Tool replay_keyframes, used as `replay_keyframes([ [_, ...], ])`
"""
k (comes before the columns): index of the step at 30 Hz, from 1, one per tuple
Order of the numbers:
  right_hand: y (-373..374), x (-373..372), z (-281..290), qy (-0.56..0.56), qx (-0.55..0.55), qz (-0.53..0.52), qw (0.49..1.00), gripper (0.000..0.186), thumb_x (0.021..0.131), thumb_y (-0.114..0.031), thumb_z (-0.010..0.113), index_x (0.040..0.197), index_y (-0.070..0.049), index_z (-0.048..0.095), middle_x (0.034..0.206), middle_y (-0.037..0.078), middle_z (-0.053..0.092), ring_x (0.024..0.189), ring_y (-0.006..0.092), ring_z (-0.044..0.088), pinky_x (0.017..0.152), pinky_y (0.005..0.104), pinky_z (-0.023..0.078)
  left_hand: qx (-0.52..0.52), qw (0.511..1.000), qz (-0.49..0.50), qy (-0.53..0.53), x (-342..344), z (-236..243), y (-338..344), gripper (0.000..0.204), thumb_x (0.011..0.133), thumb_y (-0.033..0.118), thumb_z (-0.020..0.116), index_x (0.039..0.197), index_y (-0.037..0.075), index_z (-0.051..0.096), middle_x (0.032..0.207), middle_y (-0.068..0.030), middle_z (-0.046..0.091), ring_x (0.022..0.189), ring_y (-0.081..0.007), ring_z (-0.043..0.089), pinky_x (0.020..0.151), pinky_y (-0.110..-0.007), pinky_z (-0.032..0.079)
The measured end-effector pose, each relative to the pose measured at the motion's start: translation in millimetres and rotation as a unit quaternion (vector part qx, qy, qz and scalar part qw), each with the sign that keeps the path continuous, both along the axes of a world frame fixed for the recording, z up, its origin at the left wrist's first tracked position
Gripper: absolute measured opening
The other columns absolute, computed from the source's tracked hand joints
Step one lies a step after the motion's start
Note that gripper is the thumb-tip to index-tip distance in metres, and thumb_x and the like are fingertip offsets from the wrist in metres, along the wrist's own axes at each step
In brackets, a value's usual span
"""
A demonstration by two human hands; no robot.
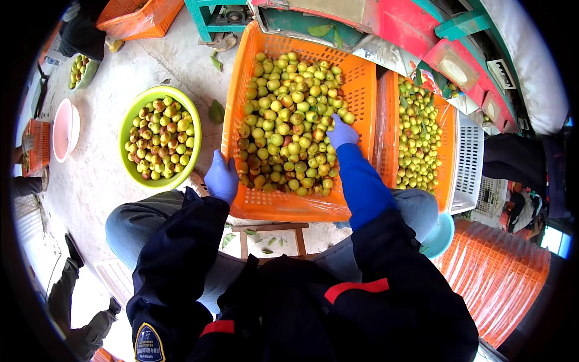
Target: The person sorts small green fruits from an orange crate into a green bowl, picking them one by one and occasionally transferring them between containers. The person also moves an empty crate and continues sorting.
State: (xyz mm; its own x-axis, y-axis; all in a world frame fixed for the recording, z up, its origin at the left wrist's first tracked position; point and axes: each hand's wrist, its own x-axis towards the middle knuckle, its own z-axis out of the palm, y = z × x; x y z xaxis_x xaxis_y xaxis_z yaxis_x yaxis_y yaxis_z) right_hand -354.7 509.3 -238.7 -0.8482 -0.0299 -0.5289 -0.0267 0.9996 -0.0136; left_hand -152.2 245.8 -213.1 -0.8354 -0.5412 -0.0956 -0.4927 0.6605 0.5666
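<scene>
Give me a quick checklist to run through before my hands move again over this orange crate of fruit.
1. Left hand gripping the near-left rim of the orange crate: ok.
2. Right hand resting on the green-yellow fruit inside the crate: ok.
3. Whether the right fingers hold a fruit: cannot tell, they are curled under.
4. Both hands gloved in blue: ok.
5. Green bowl at the left within sight, already heaped with fruit: ok.
6. Crate level: not ok, its near edge sits propped over the knees.
</scene>
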Motion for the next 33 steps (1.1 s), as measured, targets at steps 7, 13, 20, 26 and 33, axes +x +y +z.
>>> replay_keyframes([
  [7, 16.8, 24.2, -12.4, 0.019, -0.278, -0.262, 0.924, 0.028, 0.085, -0.023, 0.055, 0.112, -0.019, 0.051, 0.088, 0.010, 0.061, 0.074, 0.0198, 0.061, 0.059, 0.0332, 0.049, -0.004, 1.000, -0.006, -0.005, -0.9, -1.7, 0.1, 0.027, 0.083, 0.020, 0.054, 0.103, 0.005, 0.044, 0.081, -0.0195, 0.061, 0.069, -0.0393, 0.058, 0.058, -0.046, 0.045],
  [13, -35.4, 69.9, 20.6, 0.006, -0.566, -0.392, 0.725, 0.025, 0.088, -0.018, 0.054, 0.112, -0.013, 0.051, 0.080, 0.004, 0.057, 0.065, 0.0105, 0.057, 0.050, 0.0254, 0.047, 0.003, 1.000, -0.009, 0.016, 0.6, -3.1, -1.0, 0.026, 0.083, 0.020, 0.054, 0.102, 0.004, 0.044, 0.079, -0.0202, 0.060, 0.068, -0.0395, 0.058, 0.057, -0.046, 0.045],
  [20, -212.1, 116.0, 115.2, -0.190, -0.741, -0.138, 0.629, 0.046, 0.089, -0.027, 0.053, 0.130, -0.011, 0.038, 0.090, 0.012, 0.059, 0.076, 0.0182, 0.060, 0.070, 0.0289, 0.049, 0.016, 0.997, -0.067, 0.039, 6.3, -22.8, -11.0, 0.027, 0.084, 0.022, 0.054, 0.104, 0.005, 0.046, 0.081, -0.0188, 0.062, 0.072, -0.0391, 0.059, 0.061, -0.045, 0.047],
  [26, -216.0, 79.7, 110.6, 0.051, -0.579, -0.008, 0.813, 0.027, 0.079, -0.029, 0.060, 0.096, -0.008, 0.063, 0.092, 0.012, 0.063, 0.083, 0.0267, 0.062, 0.073, 0.0365, 0.049, 0.020, 0.999, 0.004, -0.040, 2.4, -4.1, -4.3, 0.028, 0.083, 0.020, 0.053, 0.105, 0.004, 0.045, 0.081, -0.0200, 0.061, 0.068, -0.0394, 0.058, 0.059, -0.045, 0.046],
  [33, -71.2, 13.1, 27.4, 0.064, -0.043, -0.154, 0.985, 0.038, 0.085, -0.044, 0.048, 0.100, -0.012, 0.060, 0.105, 0.010, 0.061, 0.093, 0.0250, 0.059, 0.074, 0.0390, 0.047, 0.015, 1.000, -0.005, -0.009, 0.6, 3.6, -1.8, 0.028, 0.083, 0.021, 0.054, 0.103, 0.004, 0.044, 0.079, -0.0204, 0.060, 0.067, -0.0393, 0.058, 0.058, -0.046, 0.046],
])
